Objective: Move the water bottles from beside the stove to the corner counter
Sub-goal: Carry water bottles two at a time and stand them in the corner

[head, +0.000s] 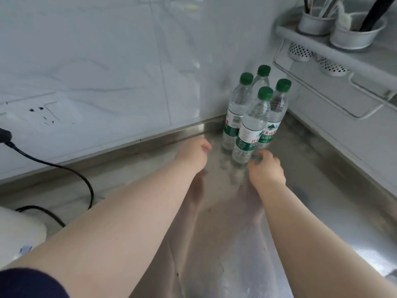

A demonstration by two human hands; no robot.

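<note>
clear glossy plastic water bottles [249, 123] stand on a shiny brushed-metal counter [311, 190] beside glossy marbled wall tiles [96, 61].

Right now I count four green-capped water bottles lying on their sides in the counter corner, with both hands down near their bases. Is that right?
Not quite. The four water bottles are standing upright, caps up, not lying on their sides; the head view shows this. The rest holds: they are in the counter corner, with the left hand and right hand down near their bases.
</note>
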